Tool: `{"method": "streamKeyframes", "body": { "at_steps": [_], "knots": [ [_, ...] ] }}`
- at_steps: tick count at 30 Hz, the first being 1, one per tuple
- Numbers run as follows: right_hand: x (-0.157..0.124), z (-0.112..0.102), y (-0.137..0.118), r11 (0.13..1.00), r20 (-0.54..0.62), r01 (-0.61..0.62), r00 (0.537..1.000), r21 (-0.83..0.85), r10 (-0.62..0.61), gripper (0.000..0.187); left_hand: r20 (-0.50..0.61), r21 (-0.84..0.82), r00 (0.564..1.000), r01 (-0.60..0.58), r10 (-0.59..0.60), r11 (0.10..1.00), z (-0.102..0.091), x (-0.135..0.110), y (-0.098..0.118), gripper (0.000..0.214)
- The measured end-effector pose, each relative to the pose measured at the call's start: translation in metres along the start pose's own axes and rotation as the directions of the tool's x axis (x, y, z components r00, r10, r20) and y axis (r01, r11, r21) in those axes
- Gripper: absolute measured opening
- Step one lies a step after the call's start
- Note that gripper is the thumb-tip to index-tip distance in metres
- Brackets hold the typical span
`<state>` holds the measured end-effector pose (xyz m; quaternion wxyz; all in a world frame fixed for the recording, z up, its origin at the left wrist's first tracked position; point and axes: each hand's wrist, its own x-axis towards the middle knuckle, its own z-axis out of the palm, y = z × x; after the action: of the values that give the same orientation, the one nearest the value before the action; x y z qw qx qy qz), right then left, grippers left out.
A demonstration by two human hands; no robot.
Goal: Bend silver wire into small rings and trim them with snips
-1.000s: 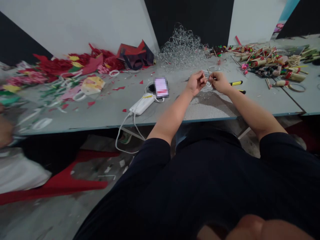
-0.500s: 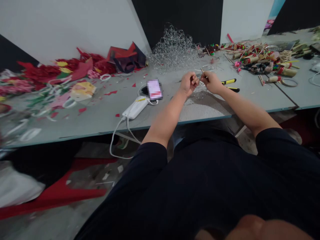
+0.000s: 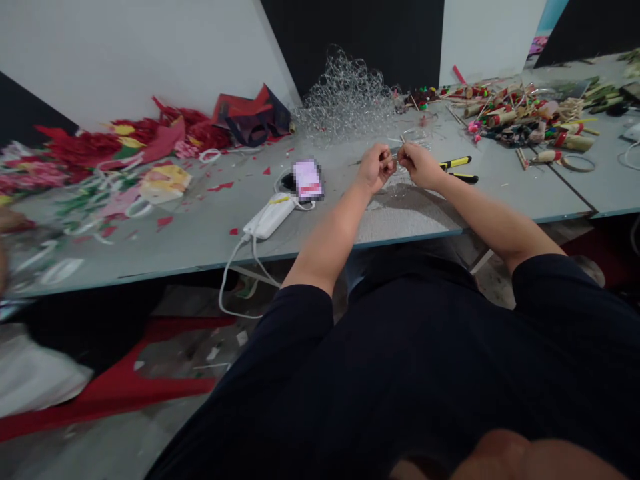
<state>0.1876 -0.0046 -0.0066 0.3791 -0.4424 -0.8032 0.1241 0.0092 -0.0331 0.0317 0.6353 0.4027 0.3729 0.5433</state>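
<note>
My left hand [image 3: 376,168] is closed above the table, its fingers curled in a pinch; whatever they hold is too small to make out. Close beside it, my right hand [image 3: 419,165] pinches a thin stick [image 3: 403,139], whose tip pokes up past the fingers. Thin wire pieces [image 3: 397,189] lie beneath and around both hands. Pliers with yellow and black handles [image 3: 457,163] rest by my right wrist, their jaws hidden behind the hand. Beyond the hands rises a tangled heap of silvery wire coils [image 3: 345,100].
A phone [image 3: 307,179] and a white power strip [image 3: 270,217] with cords lie to the left. Red artificial flowers [image 3: 85,150] and paper scraps spread farther left. Bamboo pieces and sticks [image 3: 505,120] pile at the right. Another person's hand [image 3: 14,220] shows at the left edge.
My hands have drawn slightly closer together, the right shifting a little left. At the left edge, more of the other person's hand and arm has come into view.
</note>
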Motion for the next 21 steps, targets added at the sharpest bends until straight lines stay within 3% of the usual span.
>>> {"method": "streamKeyframes", "body": {
  "at_steps": [7, 10, 13, 21],
  "knots": [
    [-0.004, -0.003, -0.006, 0.995, -0.042, -0.093, 0.995, 0.025, 0.094, 0.019, 0.025, 0.269, 0.998, -0.065, 0.06, 0.961, 0.001, -0.003, 0.001, 0.074],
    [-0.004, -0.004, -0.004, 0.996, -0.099, -0.077, 0.992, 0.037, 0.08, 0.018, 0.001, 0.412, 0.992, -0.113, 0.124, 0.904, 0.001, 0.0, -0.002, 0.068],
    [-0.003, -0.007, 0.001, 0.999, -0.093, -0.025, 0.995, -0.039, 0.021, 0.017, 0.058, 0.519, 0.988, -0.152, 0.142, 0.841, -0.001, 0.004, -0.004, 0.065],
    [-0.003, -0.016, 0.013, 0.995, 0.009, 0.006, 1.0, -0.103, -0.005, 0.015, 0.17, 0.51, 0.979, -0.183, 0.111, 0.841, -0.008, 0.009, -0.001, 0.062]
  ]
}}
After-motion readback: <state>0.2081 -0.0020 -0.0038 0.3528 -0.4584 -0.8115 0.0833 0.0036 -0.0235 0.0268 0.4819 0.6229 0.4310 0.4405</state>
